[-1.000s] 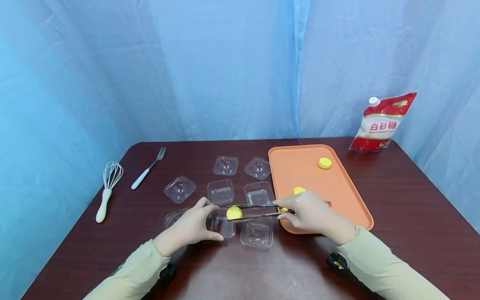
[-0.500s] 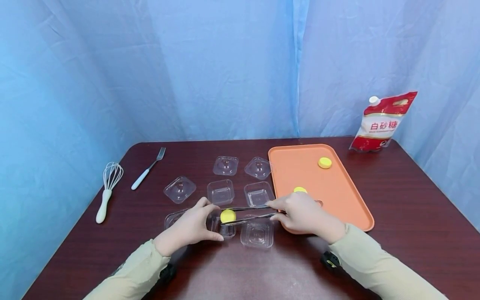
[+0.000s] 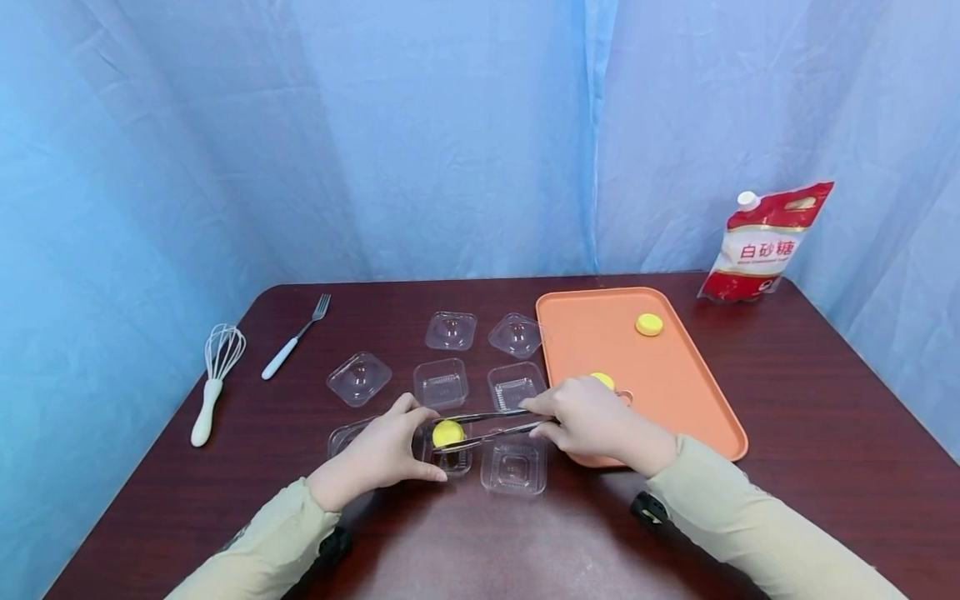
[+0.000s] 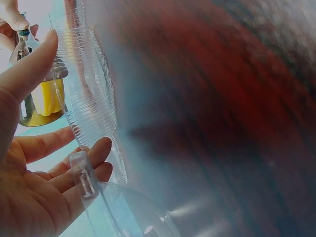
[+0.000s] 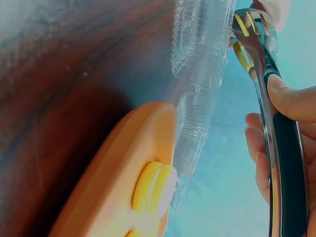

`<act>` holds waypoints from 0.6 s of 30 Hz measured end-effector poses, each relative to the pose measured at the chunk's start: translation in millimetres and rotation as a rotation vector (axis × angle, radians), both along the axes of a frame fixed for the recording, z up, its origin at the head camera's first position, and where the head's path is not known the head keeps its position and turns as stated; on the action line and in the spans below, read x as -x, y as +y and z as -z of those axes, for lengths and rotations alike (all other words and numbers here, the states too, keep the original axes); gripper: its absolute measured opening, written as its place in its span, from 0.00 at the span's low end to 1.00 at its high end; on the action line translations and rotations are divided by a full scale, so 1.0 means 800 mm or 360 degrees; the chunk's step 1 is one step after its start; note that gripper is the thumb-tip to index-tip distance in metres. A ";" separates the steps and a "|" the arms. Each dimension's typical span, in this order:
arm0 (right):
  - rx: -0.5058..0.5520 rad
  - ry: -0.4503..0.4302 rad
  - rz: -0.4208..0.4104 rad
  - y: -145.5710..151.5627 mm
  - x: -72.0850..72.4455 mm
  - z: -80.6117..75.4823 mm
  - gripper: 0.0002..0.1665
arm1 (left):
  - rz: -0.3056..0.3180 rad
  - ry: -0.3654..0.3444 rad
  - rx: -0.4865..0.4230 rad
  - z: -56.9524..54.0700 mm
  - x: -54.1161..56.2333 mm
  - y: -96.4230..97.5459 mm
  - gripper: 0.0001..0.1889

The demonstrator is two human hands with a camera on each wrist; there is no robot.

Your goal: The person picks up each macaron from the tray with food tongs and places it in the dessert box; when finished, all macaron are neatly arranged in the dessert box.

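Note:
My right hand (image 3: 600, 425) grips a pair of metal tongs with black handles (image 5: 291, 173). Between the tong tips sits a yellow macaron (image 3: 447, 433), low over a clear plastic box (image 4: 91, 98). Whether it touches the bottom of the box, I cannot tell. My left hand (image 3: 386, 450) holds that box at its left side, thumb on the near edge and fingers on the far edge. On the orange tray (image 3: 652, 417) lies one yellow macaron (image 3: 649, 324) at the back; a second macaron (image 5: 154, 188) is partly hidden behind my right hand in the head view.
More clear boxes stand around, one to the right (image 3: 514, 468) and two behind, such as this box (image 3: 441, 385). Domed clear lids (image 3: 360, 379) lie farther back. A fork (image 3: 296, 337) and whisk (image 3: 213, 383) are on the left; a sugar pouch (image 3: 765, 246) stands back right.
My right hand has moved left with the tongs, carrying the macaron from the box's right edge to over its inside. The left hand stays in place.

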State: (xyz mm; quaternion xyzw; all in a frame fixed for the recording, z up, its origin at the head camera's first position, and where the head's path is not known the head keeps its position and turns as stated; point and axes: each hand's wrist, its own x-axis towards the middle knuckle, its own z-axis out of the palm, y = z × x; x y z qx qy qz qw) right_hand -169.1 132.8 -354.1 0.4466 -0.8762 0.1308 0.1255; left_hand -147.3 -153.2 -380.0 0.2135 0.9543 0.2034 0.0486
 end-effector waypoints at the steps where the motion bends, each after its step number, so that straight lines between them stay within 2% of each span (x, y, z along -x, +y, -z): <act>1: -0.0009 0.0005 -0.0010 0.000 0.001 -0.001 0.14 | -0.0002 -0.0001 0.0001 0.000 0.000 0.000 0.38; 10: -0.0065 -0.0017 -0.0052 -0.004 0.005 -0.006 0.14 | -0.0009 0.0002 0.0003 -0.002 0.001 0.001 0.38; 18: -0.0121 -0.0087 -0.0025 -0.008 0.003 -0.010 0.16 | -0.0018 0.0010 0.0019 0.002 0.000 0.001 0.38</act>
